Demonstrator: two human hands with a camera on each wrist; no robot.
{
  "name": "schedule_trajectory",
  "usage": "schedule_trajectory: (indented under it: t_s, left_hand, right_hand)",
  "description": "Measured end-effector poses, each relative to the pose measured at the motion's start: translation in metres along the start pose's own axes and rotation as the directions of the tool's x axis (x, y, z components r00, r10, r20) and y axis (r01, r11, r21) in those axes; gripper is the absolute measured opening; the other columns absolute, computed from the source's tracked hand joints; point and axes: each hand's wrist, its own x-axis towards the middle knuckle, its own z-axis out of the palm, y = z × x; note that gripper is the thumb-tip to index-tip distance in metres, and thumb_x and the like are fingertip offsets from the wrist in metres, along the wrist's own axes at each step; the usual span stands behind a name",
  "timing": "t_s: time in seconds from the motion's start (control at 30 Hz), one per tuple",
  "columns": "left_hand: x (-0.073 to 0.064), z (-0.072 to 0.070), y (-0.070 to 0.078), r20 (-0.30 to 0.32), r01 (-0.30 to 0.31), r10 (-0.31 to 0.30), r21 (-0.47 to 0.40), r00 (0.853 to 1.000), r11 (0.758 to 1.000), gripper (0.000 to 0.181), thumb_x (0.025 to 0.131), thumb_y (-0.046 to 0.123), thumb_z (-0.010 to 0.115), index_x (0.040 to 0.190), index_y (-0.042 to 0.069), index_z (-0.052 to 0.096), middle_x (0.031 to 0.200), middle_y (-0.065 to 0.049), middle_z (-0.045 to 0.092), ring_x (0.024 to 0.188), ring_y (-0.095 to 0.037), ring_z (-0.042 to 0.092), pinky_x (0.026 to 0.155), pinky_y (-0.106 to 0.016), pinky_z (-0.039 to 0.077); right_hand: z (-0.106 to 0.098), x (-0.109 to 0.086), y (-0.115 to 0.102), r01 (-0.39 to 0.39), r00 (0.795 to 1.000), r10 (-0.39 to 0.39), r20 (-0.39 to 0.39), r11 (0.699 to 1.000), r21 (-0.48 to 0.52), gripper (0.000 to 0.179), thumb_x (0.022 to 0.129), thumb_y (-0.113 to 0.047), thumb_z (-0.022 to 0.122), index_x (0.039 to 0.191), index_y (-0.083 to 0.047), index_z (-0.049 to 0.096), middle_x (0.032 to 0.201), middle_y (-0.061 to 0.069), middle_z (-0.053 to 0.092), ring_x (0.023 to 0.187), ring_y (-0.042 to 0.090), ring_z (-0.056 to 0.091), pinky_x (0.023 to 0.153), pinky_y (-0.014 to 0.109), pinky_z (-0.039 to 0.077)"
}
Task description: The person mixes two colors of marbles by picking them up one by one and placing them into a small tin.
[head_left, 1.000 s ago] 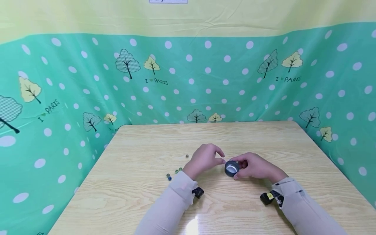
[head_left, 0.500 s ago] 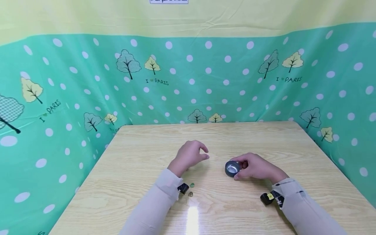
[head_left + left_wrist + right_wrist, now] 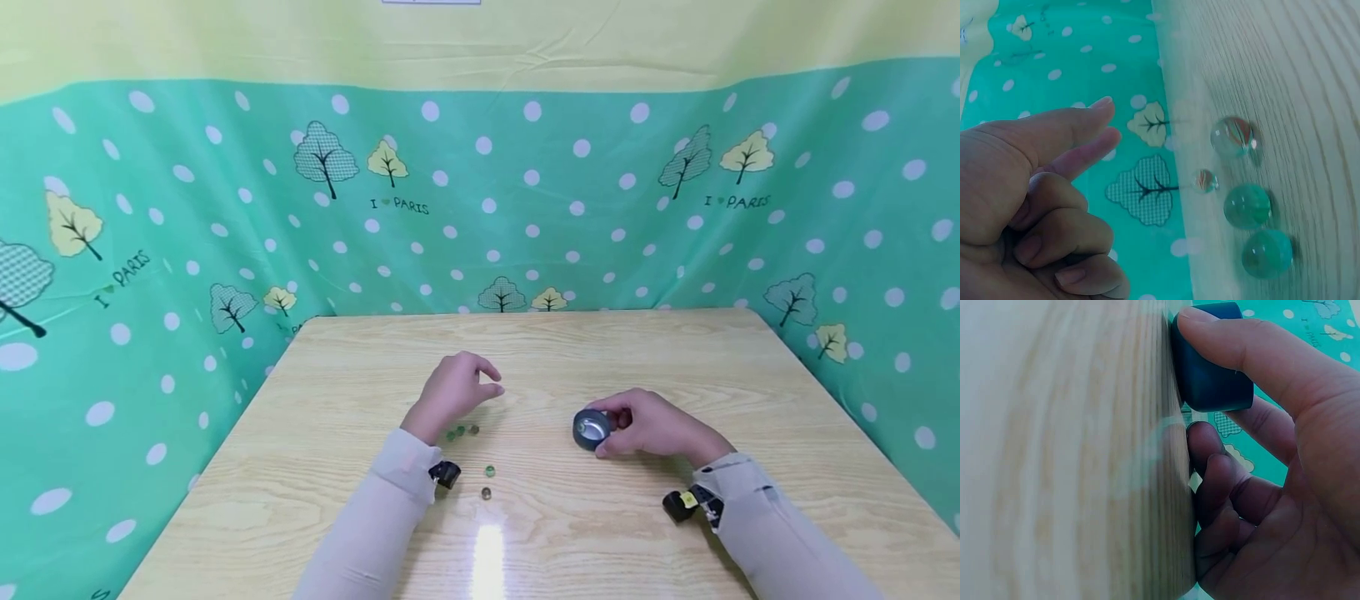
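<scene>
My left hand point(image 3: 452, 387) is raised over the left-middle of the table. Its thumb and index finger stand apart with nothing between them, while the other fingers curl in toward the palm, as the left wrist view shows. Below it lie green marbles point(image 3: 1247, 206) and clear ones with brown swirls point(image 3: 1231, 137). With thumb and fingers, my right hand point(image 3: 654, 427) grips a small dark round cup point(image 3: 581, 439) at the table surface, its mouth tilted toward the head camera. A small greenish spot shows within its silvery inside.
Nearer the front lie another green marble point(image 3: 490, 471) and a brownish marble point(image 3: 486, 493). The light wood table point(image 3: 360, 358) meets a green dotted cloth point(image 3: 420, 250) at its back and sides. My left sleeve point(image 3: 360, 517) covers part of the left-front tabletop.
My left hand has moved left from beside the cup, and its sleeve now covers where a blue marble showed. The right hand keeps its grip on the cup in the same spot.
</scene>
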Motion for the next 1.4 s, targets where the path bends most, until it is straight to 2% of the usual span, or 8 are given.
schedule_trajectory:
  t_s: [0.13,0.3,0.47,0.57,0.83,1.1,1.4]
  left_hand:
    - [0.001,-0.004,-0.009,-0.003,0.021,-0.021,-0.026,1.000,0.999,0.016,0.090,0.029,0.081,0.104,0.019,0.080,0.058,0.003,0.045,0.052,-0.014,0.039,0.050,-0.029,0.036]
    - [0.001,-0.005,-0.015,0.002,0.047,-0.047,-0.037,0.999,0.998,0.015,0.090,0.027,0.082,0.102,0.018,0.080,0.061,0.002,0.051,0.054,-0.014,0.044,0.053,-0.031,0.040]
    - [0.000,-0.004,-0.020,0.003,0.070,-0.070,-0.017,0.998,0.997,0.012,0.089,0.028,0.082,0.098,0.020,0.081,0.083,0.002,0.068,0.069,-0.017,0.056,0.068,-0.034,0.048]
    - [0.000,-0.002,-0.022,0.007,0.080,-0.080,-0.009,0.997,0.997,0.010,0.089,0.028,0.083,0.095,0.021,0.080,0.094,0.003,0.072,0.075,-0.018,0.060,0.075,-0.036,0.050]
    - [0.002,0.000,-0.024,0.011,0.098,-0.098,0.027,0.995,0.995,0.007,0.088,0.025,0.084,0.090,0.021,0.079,0.111,-0.001,0.075,0.081,-0.018,0.061,0.077,-0.036,0.050]
    - [0.003,0.000,-0.027,0.013,0.120,-0.121,0.051,0.993,0.991,0.007,0.087,0.024,0.085,0.089,0.021,0.079,0.111,-0.005,0.076,0.081,-0.018,0.061,0.076,-0.035,0.048]
    - [0.002,0.000,-0.025,0.007,0.161,-0.162,0.076,0.987,0.984,0.007,0.086,0.024,0.085,0.088,0.022,0.078,0.106,-0.002,0.074,0.082,-0.018,0.061,0.076,-0.035,0.048]
  right_hand:
    - [-0.001,0.001,-0.002,0.000,1.000,0.000,0.003,1.000,-0.004,0.057,0.074,-0.029,0.094,0.127,-0.021,0.073,0.105,-0.002,0.070,0.090,0.022,0.056,0.074,0.028,0.048]
    - [-0.001,0.001,-0.003,-0.004,1.000,0.004,0.004,1.000,-0.003,0.058,0.075,-0.030,0.094,0.128,-0.020,0.073,0.108,-0.002,0.070,0.092,0.022,0.056,0.076,0.028,0.048]
    - [-0.001,0.002,-0.002,-0.005,1.000,0.005,0.007,1.000,0.002,0.058,0.074,-0.030,0.094,0.128,-0.020,0.073,0.108,-0.002,0.070,0.092,0.022,0.056,0.075,0.028,0.048]
    - [0.000,0.001,0.000,-0.003,1.000,0.003,0.008,1.000,0.003,0.058,0.074,-0.030,0.094,0.127,-0.021,0.073,0.106,-0.002,0.070,0.090,0.022,0.055,0.073,0.028,0.048]
    - [0.001,0.000,0.001,-0.003,1.000,0.003,0.005,1.000,0.010,0.056,0.075,-0.028,0.094,0.126,-0.022,0.074,0.105,-0.001,0.070,0.089,0.022,0.055,0.072,0.028,0.048]
    - [0.000,0.000,0.001,-0.005,1.000,0.005,0.005,1.000,0.018,0.056,0.075,-0.029,0.094,0.127,-0.022,0.073,0.107,-0.001,0.070,0.090,0.022,0.055,0.073,0.028,0.048]
    - [0.000,-0.001,-0.001,-0.009,1.000,0.009,0.003,1.000,0.026,0.057,0.075,-0.029,0.094,0.128,-0.021,0.073,0.107,0.000,0.069,0.091,0.022,0.055,0.074,0.028,0.049]
